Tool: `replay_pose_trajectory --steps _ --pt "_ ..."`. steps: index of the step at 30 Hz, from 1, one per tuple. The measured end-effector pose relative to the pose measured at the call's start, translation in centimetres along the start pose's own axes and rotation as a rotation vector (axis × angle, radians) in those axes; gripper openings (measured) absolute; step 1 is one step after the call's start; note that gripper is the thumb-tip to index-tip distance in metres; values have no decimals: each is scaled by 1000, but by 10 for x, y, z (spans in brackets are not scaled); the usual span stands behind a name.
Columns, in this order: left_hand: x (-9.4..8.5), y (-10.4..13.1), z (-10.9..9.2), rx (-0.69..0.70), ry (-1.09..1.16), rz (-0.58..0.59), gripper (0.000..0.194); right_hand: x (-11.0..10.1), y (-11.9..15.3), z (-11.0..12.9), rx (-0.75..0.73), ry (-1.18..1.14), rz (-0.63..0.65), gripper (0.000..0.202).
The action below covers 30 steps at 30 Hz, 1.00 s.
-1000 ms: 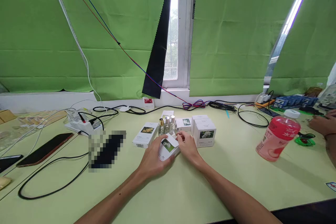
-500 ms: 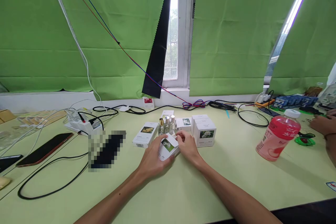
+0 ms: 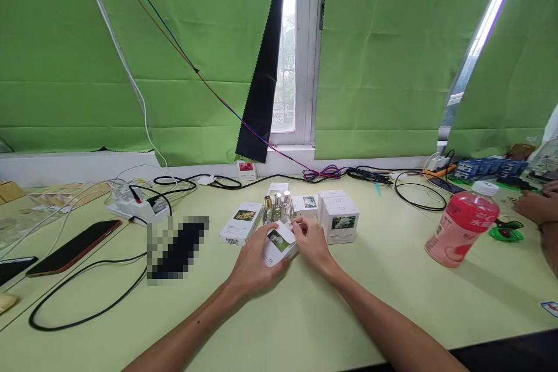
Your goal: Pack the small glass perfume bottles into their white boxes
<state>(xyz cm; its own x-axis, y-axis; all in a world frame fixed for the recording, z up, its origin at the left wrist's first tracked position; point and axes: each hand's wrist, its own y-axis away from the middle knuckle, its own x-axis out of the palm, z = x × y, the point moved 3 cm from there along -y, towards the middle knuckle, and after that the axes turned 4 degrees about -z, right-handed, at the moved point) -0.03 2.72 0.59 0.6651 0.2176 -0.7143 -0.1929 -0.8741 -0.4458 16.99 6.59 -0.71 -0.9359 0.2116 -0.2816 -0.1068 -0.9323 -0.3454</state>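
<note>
A small white box (image 3: 277, 244) with a flower picture is tilted in my left hand (image 3: 253, 261), whose fingers wrap round its side. My right hand (image 3: 313, 242) is pinched at the box's upper right edge; whether it grips the edge or a flap is too small to tell. Just behind the box stand several glass bottles (image 3: 278, 208) with gold and silver caps. A flat white box (image 3: 241, 223) with a yellow flower picture lies to their left. To the right are upright white boxes (image 3: 342, 222) and a lying white box (image 3: 305, 205).
A pink drink bottle (image 3: 462, 224) stands at the right, with another person's hand (image 3: 534, 207) beyond it. Phones (image 3: 74, 247), a power strip (image 3: 137, 206) and looping cables lie at the left. More black cable (image 3: 370, 175) runs along the back wall.
</note>
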Motion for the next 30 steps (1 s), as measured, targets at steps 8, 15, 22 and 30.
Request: replay_pose_trajectory --steps 8,15,22,30 --pt "1 0 2 4 -5 6 64 -1 -1 1 -11 -48 19 22" --pt "1 0 2 7 -4 4 64 -3 0 6 -18 -34 26 24" --pt "0 -1 1 31 -3 -11 62 -2 -1 5 -19 -35 36 26" --pt "2 -1 1 11 -7 -9 63 -3 0 8 -23 -40 57 27"
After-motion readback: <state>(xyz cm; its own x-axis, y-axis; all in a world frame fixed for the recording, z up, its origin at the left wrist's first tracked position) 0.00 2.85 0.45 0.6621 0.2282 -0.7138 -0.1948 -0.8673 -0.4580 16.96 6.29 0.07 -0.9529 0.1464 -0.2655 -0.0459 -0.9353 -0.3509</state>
